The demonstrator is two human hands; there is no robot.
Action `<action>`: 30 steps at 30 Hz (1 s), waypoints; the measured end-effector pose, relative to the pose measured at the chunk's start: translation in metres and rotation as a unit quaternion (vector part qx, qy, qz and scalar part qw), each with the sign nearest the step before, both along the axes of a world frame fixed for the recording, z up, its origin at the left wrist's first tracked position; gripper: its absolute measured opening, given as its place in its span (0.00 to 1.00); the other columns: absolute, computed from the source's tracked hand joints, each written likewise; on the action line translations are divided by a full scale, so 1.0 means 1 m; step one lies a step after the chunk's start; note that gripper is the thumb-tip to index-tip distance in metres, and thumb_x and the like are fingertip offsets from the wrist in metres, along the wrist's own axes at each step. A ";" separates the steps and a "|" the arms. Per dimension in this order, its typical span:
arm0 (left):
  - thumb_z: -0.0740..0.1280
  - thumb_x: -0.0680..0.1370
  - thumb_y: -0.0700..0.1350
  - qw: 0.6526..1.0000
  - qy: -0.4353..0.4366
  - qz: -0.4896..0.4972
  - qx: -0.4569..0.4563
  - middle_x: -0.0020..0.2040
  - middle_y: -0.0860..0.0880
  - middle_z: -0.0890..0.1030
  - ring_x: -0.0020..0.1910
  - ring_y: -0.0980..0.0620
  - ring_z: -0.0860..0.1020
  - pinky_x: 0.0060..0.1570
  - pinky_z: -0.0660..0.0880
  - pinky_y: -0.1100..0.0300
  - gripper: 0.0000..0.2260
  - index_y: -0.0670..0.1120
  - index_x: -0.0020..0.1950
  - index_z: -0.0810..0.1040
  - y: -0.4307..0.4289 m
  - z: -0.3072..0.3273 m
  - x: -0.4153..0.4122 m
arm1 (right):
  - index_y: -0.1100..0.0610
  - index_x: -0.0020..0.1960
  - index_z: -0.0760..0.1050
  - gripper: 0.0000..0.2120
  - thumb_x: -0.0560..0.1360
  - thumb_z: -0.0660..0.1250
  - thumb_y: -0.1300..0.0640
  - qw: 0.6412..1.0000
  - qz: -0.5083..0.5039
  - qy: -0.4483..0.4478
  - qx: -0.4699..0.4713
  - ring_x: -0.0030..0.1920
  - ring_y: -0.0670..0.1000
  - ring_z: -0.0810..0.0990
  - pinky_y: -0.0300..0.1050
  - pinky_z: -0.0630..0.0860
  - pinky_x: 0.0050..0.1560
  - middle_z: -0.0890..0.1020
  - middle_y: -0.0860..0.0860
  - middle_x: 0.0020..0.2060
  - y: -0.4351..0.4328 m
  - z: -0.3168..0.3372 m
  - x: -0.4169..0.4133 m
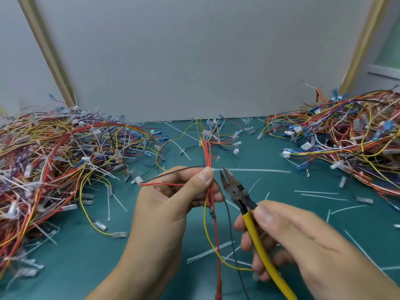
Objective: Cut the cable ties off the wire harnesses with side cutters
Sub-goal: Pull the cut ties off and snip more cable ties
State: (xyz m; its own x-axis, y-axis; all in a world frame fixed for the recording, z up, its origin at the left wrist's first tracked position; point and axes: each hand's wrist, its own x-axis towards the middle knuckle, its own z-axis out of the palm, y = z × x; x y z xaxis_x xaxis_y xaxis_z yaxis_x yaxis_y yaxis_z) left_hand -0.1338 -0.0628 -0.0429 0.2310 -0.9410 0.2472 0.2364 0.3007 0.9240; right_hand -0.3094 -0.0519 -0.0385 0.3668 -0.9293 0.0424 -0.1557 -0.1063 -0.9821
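Left hand: the left hand [173, 198] pinches the wire harness [208, 154] between thumb and fingers, up in the air over the mat. The fingers are curled round the wires.
Right hand: the right hand [292, 239] holds the side cutters [236, 191]. The thumb lies on top of the yellow handle and the fingers curl under it.
Where the harness is: in the middle, just in front of the person. Its far end, with a white plug, rests on the mat.
Harness long way: it runs from the far plug toward the person, through the left hand, and hangs down past the bottom edge. It has red wires, 1 yellow wire and 1 black wire.
Side branch: 1 red wire and 1 black wire go off to the left from the hand to a small white plug [137, 180].
Cutters long way: from low on the right up to the left. The dark tip points up and away from the person.
Cutter blades: open a little, just to the right of the left thumb and not touching the wires.
Tie on the harness: a tiny white bit shows at the thumb tip. I cannot tell if it is a tie.
Mat: a green mat [86, 267] with white tie strips [251, 170] lying loose on it.
Piles: 1 big heap of wires on the left [54, 159] and 1 on the right [357, 144].
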 end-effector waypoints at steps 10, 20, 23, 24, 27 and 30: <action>0.72 0.70 0.45 1.000 -0.012 0.004 -0.023 0.34 0.45 0.81 0.34 0.49 0.79 0.37 0.76 0.63 0.06 0.43 0.41 0.85 0.000 -0.003 -0.001 | 0.47 0.48 0.81 0.27 0.63 0.58 0.30 0.999 0.023 0.036 0.007 0.35 0.55 0.83 0.51 0.82 0.38 0.84 0.52 0.38 -0.001 0.003 0.001; 0.73 0.70 0.45 0.999 -0.019 0.027 -0.028 0.34 0.43 0.82 0.34 0.48 0.79 0.42 0.74 0.54 0.07 0.42 0.40 0.85 0.001 -0.005 -0.002 | 0.46 0.48 0.81 0.26 0.63 0.58 0.30 0.999 0.026 0.046 0.004 0.35 0.55 0.83 0.55 0.83 0.40 0.83 0.51 0.38 0.001 0.006 0.003; 0.72 0.70 0.46 0.999 -0.016 0.030 -0.027 0.34 0.43 0.82 0.34 0.49 0.80 0.42 0.75 0.56 0.07 0.42 0.41 0.85 0.000 -0.005 -0.002 | 0.45 0.48 0.81 0.26 0.63 0.57 0.30 0.998 0.023 0.052 -0.004 0.35 0.54 0.83 0.56 0.83 0.39 0.83 0.50 0.38 0.002 0.006 0.003; 0.72 0.70 0.46 0.999 -0.018 0.030 -0.028 0.34 0.43 0.82 0.34 0.48 0.79 0.41 0.75 0.57 0.07 0.42 0.41 0.85 0.000 -0.005 -0.003 | 0.45 0.48 0.81 0.26 0.63 0.57 0.30 0.998 0.022 0.054 -0.006 0.35 0.55 0.83 0.56 0.83 0.39 0.83 0.50 0.38 0.002 0.006 0.003; 0.72 0.70 0.46 0.999 -0.023 0.023 -0.031 0.34 0.43 0.82 0.34 0.48 0.80 0.39 0.76 0.61 0.07 0.42 0.42 0.85 0.000 -0.007 -0.004 | 0.45 0.48 0.81 0.26 0.63 0.57 0.30 0.998 0.018 0.058 -0.007 0.35 0.55 0.83 0.57 0.83 0.39 0.83 0.51 0.38 0.002 0.005 0.002; 0.73 0.70 0.45 0.999 -0.014 0.021 -0.028 0.34 0.43 0.82 0.33 0.48 0.80 0.37 0.77 0.62 0.07 0.42 0.42 0.85 0.000 -0.008 -0.005 | 0.45 0.48 0.80 0.26 0.63 0.56 0.29 0.998 0.015 0.066 -0.009 0.34 0.54 0.83 0.56 0.83 0.39 0.84 0.50 0.38 0.002 0.005 0.001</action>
State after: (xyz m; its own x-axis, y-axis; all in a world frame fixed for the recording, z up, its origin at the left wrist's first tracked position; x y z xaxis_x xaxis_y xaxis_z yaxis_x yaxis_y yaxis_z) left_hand -0.1388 -0.0625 -0.0513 0.2614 -0.9156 0.3056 0.1967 0.3605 0.9118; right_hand -0.3082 -0.0503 -0.0334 0.3976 -0.9175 0.0082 -0.2802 -0.1299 -0.9511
